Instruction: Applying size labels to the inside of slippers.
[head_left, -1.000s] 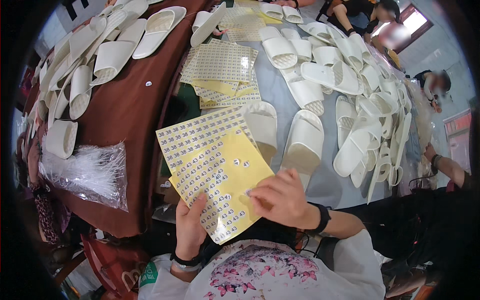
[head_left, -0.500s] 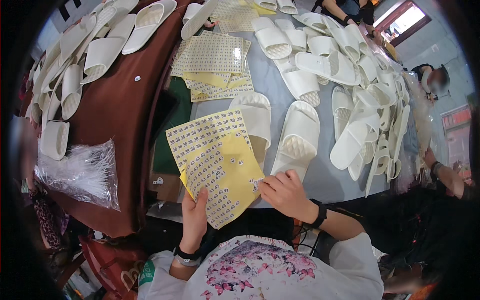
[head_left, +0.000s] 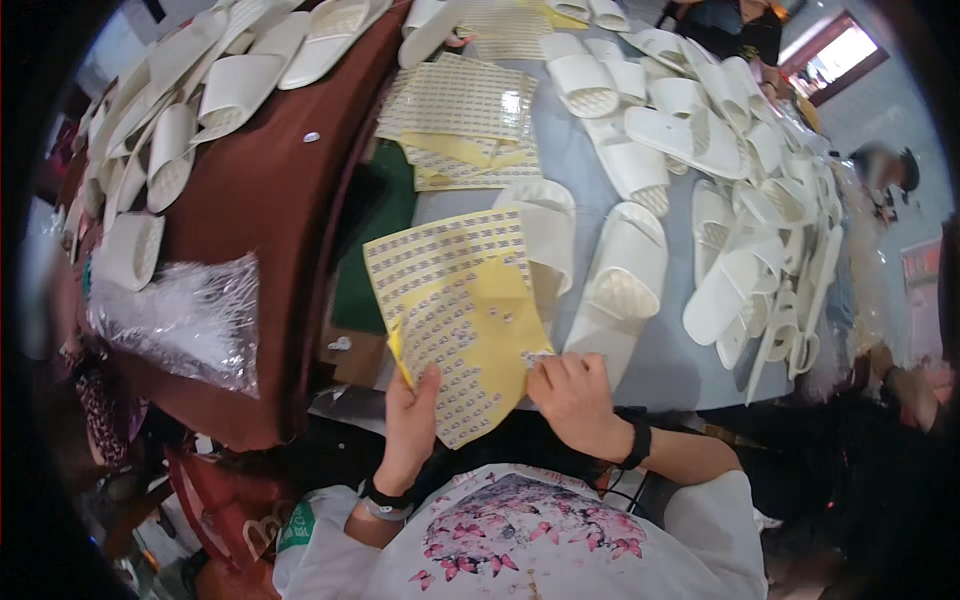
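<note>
My left hand (head_left: 410, 425) grips the lower left edge of yellow-backed sticker sheets (head_left: 490, 340), thumb in front. At least two sheets overlap, with rows of small white labels and a bare yellow patch where labels are gone. At their right edge my right hand (head_left: 575, 400) is closed, its fingertips pinching the rim beside a few labels; whether a loose label is between them is hidden. Just beyond the sheets a white slipper (head_left: 548, 215) is partly covered by them. To its right another white slipper (head_left: 618, 275) lies with its toe strap toward me.
More sticker sheets (head_left: 460, 100) are stacked farther back. A heap of white slippers (head_left: 745, 260) fills the table's right side, with more slippers (head_left: 240, 90) on the brown-covered surface (head_left: 270, 190) at left. A clear bag of white strands (head_left: 180, 320) lies there. Other people are around the edges.
The view has swung a little, so everything sits farther right in the picture. Both hands keep their hold on the sheets, which bend slightly more.
</note>
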